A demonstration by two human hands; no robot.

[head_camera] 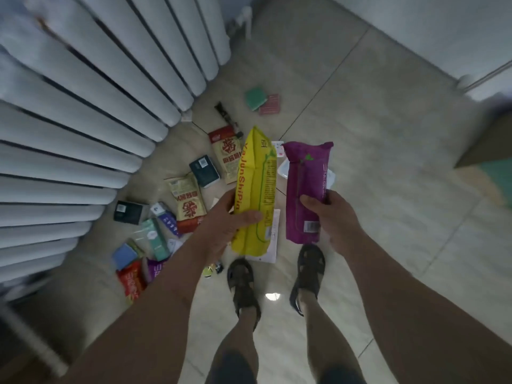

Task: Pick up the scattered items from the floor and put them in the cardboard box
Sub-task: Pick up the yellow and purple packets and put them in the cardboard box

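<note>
- Two packets are off the floor: the left hand [225, 217] curls round a long yellow packet [256, 189], the right hand [331, 214] grips a purple packet [304, 189], both held upright above the person's sandalled feet
- Many items are left on the tiled floor [388, 176] by the white radiator [83, 106]: two beige snack bags [188, 199], dark small boxes, a green pad [255, 97], a red pack [130, 282]
- At the right edge, a brown corner [487, 145] may be the cardboard box (too cropped to be sure)
- Judged so, the task is at an early stage
</note>
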